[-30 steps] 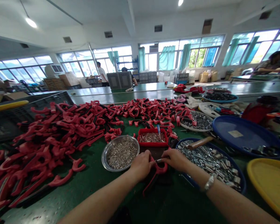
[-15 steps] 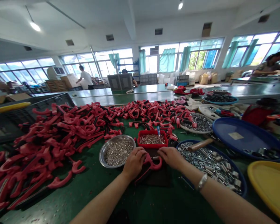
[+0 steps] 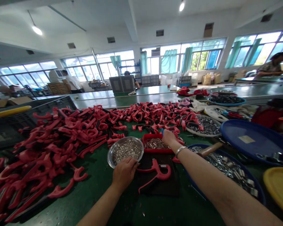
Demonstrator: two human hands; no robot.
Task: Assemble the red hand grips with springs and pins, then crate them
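On the dark pad (image 3: 176,185) lies a pink and black pliers-like handle piece (image 3: 160,173) with a curved hook end and a small metal spring (image 3: 164,166) in it. My left hand (image 3: 124,172) is at the front rim of the metal bowl (image 3: 112,157) of small metal parts, fingers drawn together beside the piece's left end. What they pinch, if anything, is hidden. Above the red tray (image 3: 158,151) of small metal pins, my right hand (image 3: 169,138) has its fingers closed around a thin blue-handled tool (image 3: 162,131), mostly hidden by the hand.
A large heap of pink and black handles (image 3: 70,135) spreads left and behind. At right, a blue tray (image 3: 261,197) holds washers, metal sleeves and a wooden-handled tool (image 3: 209,150). Further right are an oval blue tray (image 3: 257,135) and a yellow tray (image 3: 280,185). A co-worker (image 3: 271,67) sits beyond.
My left hand has let the handle piece lie on the pad and moved left to the bowl. My right hand has moved from beside the spring up to the blue-handled tool and closed on it.
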